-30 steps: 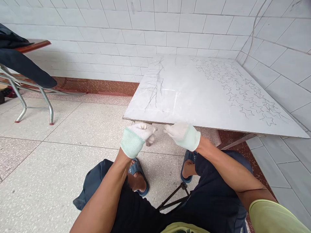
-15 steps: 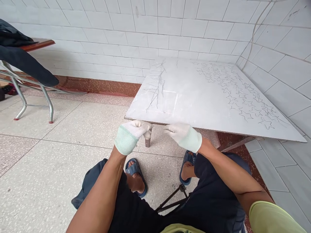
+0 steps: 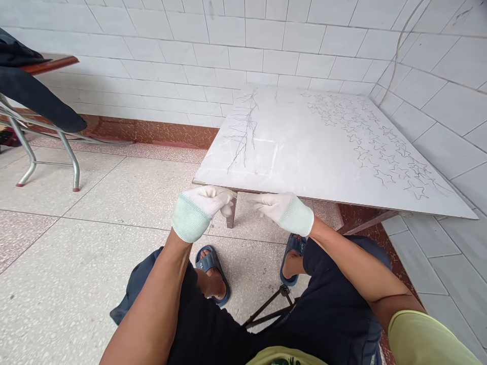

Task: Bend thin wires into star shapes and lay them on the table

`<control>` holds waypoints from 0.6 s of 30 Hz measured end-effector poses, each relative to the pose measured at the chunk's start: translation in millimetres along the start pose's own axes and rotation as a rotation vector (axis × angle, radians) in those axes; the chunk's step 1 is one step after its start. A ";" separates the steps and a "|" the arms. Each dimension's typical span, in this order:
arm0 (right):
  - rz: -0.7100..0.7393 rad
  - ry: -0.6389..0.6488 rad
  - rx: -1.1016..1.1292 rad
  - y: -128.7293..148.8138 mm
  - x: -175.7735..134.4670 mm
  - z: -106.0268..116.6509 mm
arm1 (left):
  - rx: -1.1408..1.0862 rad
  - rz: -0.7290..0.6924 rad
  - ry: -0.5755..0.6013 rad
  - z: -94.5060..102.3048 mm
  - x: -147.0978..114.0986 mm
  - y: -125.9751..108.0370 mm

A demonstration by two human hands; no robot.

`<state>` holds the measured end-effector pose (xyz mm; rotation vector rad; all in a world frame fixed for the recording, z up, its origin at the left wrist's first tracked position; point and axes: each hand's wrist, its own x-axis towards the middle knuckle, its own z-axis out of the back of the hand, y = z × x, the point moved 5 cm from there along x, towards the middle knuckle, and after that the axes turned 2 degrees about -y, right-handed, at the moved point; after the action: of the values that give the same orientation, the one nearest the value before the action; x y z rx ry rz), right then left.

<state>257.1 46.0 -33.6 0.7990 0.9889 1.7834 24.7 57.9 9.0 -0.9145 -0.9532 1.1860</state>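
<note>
My left hand (image 3: 205, 205), in a white knitted glove with a pale green cuff, is pinched closed on a thin wire (image 3: 235, 196) just off the near edge of a low white-topped table (image 3: 304, 167). A fine end seems to hang below that hand. Facing it, my right hand (image 3: 279, 208), gloved alike, has its fingers pressed together at the other side of the same short strand. Only a narrow gap parts the fingertips. On the tabletop lie several star-shaped bent wires (image 3: 384, 162) at the right and a bunch of loose, straighter wires (image 3: 247, 132) at the left.
White wall tiles (image 3: 266, 30) stand behind and to the right of the table. A cable (image 3: 397, 56) runs down the corner. At the left is a metal-legged folding table (image 3: 70, 157) with dark clothing (image 3: 41, 96) over it. Black tripod-like legs (image 3: 266, 309) stand between my slippered feet.
Both hands stay close together at the table edge, with the right fingertips now slightly nearer the left ones. The view has shifted a little. The wires on the table have not moved.
</note>
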 end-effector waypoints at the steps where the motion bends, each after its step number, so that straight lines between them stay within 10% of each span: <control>1: -0.046 -0.011 0.021 2.6 1.1 0.9 | -0.020 -0.008 -0.042 2.7 0.5 -0.3; 8: -0.057 -0.068 0.428 16.7 5.7 9.7 | -0.166 -0.087 -0.160 13.2 2.1 -7.7; 18: -0.081 0.216 0.825 13.3 7.9 -13.0 | -0.199 -0.120 -0.101 13.0 3.0 -8.8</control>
<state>238.0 46.2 -27.2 1.0404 1.9252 1.3828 15.6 60.5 21.9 -0.9469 -1.2076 1.0559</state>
